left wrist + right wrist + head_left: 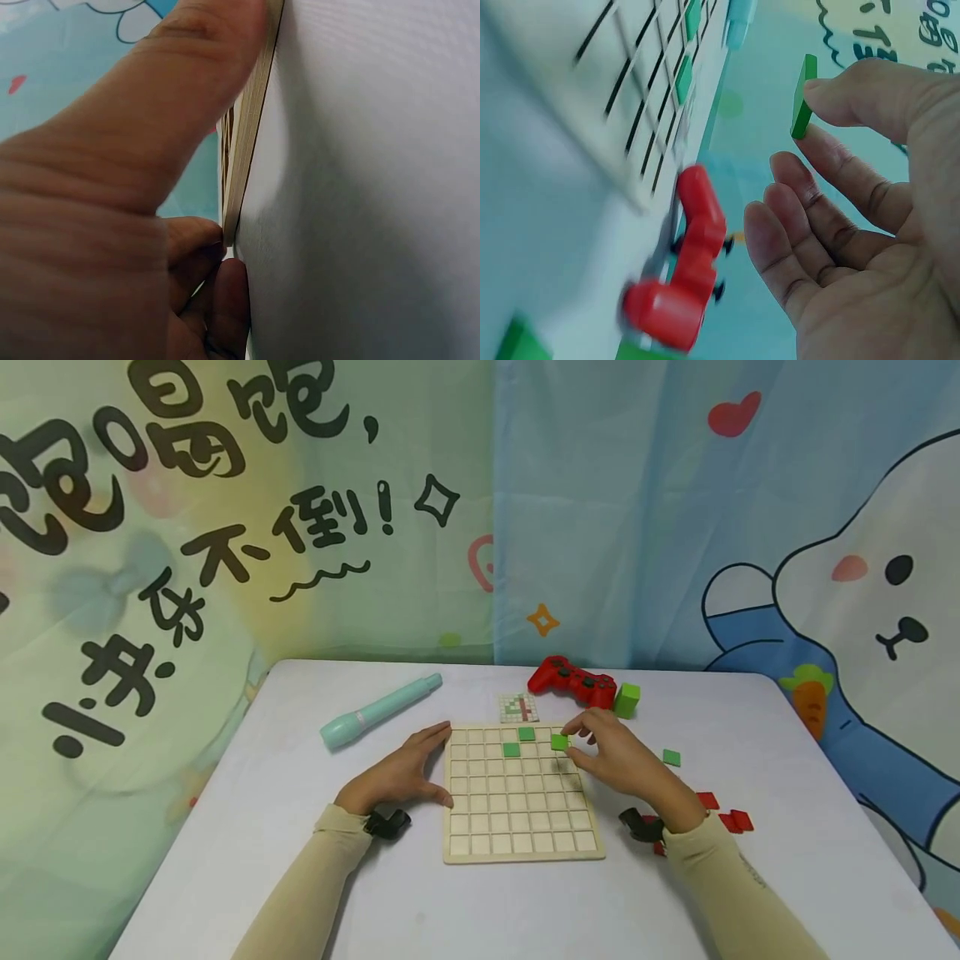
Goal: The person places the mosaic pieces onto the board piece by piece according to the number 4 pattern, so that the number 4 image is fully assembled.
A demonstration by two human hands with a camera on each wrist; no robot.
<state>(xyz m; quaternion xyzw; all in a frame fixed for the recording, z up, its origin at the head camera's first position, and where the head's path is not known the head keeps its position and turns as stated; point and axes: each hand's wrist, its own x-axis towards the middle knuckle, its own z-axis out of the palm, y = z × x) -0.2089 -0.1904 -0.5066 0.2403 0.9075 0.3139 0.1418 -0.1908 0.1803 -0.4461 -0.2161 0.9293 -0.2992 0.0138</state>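
Note:
A square wooden grid board (521, 821) lies flat on the table. Two green square tiles sit in its upper cells, one tile (527, 734) in the top row and the other tile (512, 750) just below and left. Along the board's left side rests my left hand (400, 774), fingertips at the far corner and thumb (199, 82) against the edge. My right hand (621, 762) pinches a green tile (803, 101) between thumb and forefinger, held above the board near its upper right corner. Its other fingers are loosely bent.
Behind the board are a small patterned card (518, 707), a red game controller (573, 682) and a green cube (627, 700). A teal cylinder (382, 710) lies back left. Right of the board are a loose green tile (671, 757) and several red tiles (741, 821), partly hidden by the right arm.

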